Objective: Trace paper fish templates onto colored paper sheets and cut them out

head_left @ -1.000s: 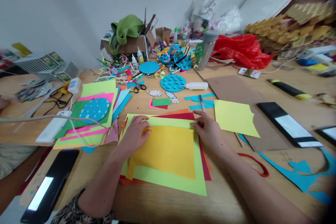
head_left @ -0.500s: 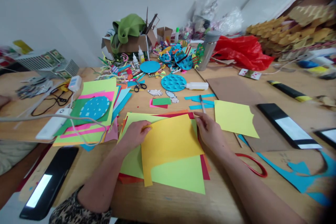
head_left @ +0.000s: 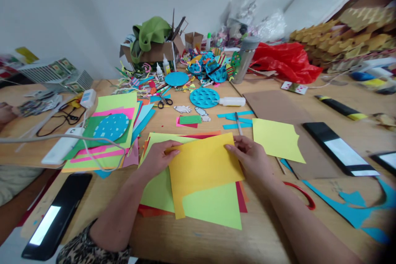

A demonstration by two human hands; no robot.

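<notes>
So, both hands are on one piece: a deep-yellow paper sheet with a notched lower edge (head_left: 206, 163), tilted up in front of the person, over a larger lime-green paper sheet (head_left: 213, 210). Hands are apart from each other. Left hand (head_left: 161, 156) pinches the upper left corner; right hand (head_left: 252, 154) grips near the upper right edge, thumb on the face, other fingers mostly behind, so exact grip there I can't tell. The narrow tab at lower left hangs over the lime sheet; can't tell if its tip touches.

Under the lime sheet, crimson paper (head_left: 241, 200) and orange paper (head_left: 154, 211) poke out, all on the wooden desk (head_left: 201, 241).

Handling, my read: thin stock, creases easily, so light pinch, even tension, no twist between corners. The tab looks like the weak spot; keep it from snagging or folding under. Level the top edge before lowering, else it lands skewed. Mind the silver pen-like tool (head_left: 238, 124) just beyond the right hand, on blue paper strips (head_left: 229, 126), and the red loop-shaped handle (head_left: 306, 198) partly behind the right forearm.
</notes>
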